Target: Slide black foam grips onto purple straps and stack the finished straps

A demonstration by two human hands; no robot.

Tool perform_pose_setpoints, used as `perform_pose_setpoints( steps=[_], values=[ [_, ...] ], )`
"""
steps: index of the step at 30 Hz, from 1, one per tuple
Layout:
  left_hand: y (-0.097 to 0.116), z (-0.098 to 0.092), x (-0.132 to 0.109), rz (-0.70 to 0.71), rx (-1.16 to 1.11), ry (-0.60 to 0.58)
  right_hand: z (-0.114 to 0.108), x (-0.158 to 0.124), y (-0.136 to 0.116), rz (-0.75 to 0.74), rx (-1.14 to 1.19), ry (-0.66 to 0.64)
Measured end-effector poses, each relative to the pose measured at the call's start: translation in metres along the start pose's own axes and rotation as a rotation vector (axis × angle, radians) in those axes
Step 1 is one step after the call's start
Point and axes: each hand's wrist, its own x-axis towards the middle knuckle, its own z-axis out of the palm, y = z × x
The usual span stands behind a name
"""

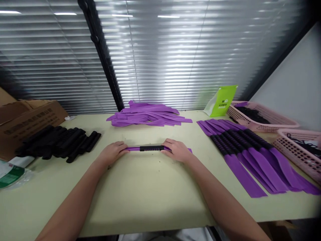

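Centred on the pale table [140,197], left hand [112,152] and right hand [176,150] pinch a purple strip [133,149] either side of its black sleeve [151,147]. Slatted blinds [163,53] hang at twelve o'clock; a carton [32,122] sits at nine, pink baskets [271,127] at three.

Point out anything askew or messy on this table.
Purple strips at the back lie jumbled, unlike the sleeved strips in a row at right. Dark specks dot the pale table; no clear damage shows.
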Motion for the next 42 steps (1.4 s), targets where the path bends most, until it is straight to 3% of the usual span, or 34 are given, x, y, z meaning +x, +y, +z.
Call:
perform_pose_setpoints(
  steps=[2,5,10,13,19,21,23,25,28,32,36,40,42],
  values=[
    [0.000,0.000,0.001,0.045,0.026,0.048,0.000,0.002,0.002,0.003,0.016,-0.016],
    [0.000,0.001,0.000,0.026,0.037,0.014,-0.004,0.004,0.005,0.049,-0.038,-0.058],
    [-0.001,0.003,-0.005,-0.217,0.090,0.010,-0.010,0.004,0.008,0.141,-0.299,-0.029],
    [-0.006,0.003,-0.007,-0.278,0.127,0.084,-0.011,-0.002,0.022,0.272,-0.362,0.031],
    [-0.015,0.002,-0.007,-0.224,0.116,0.331,-0.016,-0.025,0.068,0.560,-0.322,0.199],
    [-0.014,0.004,-0.006,-0.242,0.051,0.440,-0.016,-0.027,0.069,0.501,-0.234,0.270],
    [-0.013,0.008,-0.004,-0.257,-0.001,0.504,-0.013,-0.022,0.058,0.343,-0.109,0.311],
    [-0.013,0.015,-0.001,-0.257,-0.026,0.502,-0.006,-0.013,0.038,0.152,0.025,0.298],
    [-0.018,0.029,0.002,-0.247,-0.029,0.400,0.009,0.001,0.007,-0.036,0.168,0.208],
    [-0.030,0.043,0.003,-0.239,-0.043,0.218,0.027,0.010,-0.007,-0.042,0.247,0.154],
    [-0.029,0.040,0.002,-0.220,-0.019,0.186,0.033,0.010,-0.001,-0.050,0.301,0.146],
    [0.000,0.026,0.001,-0.125,-0.018,0.239,0.030,0.009,-0.004,-0.077,0.169,0.110],
    [0.020,0.021,0.002,-0.074,-0.089,0.212,0.029,0.009,-0.009,-0.095,0.088,0.100]
  ],
)
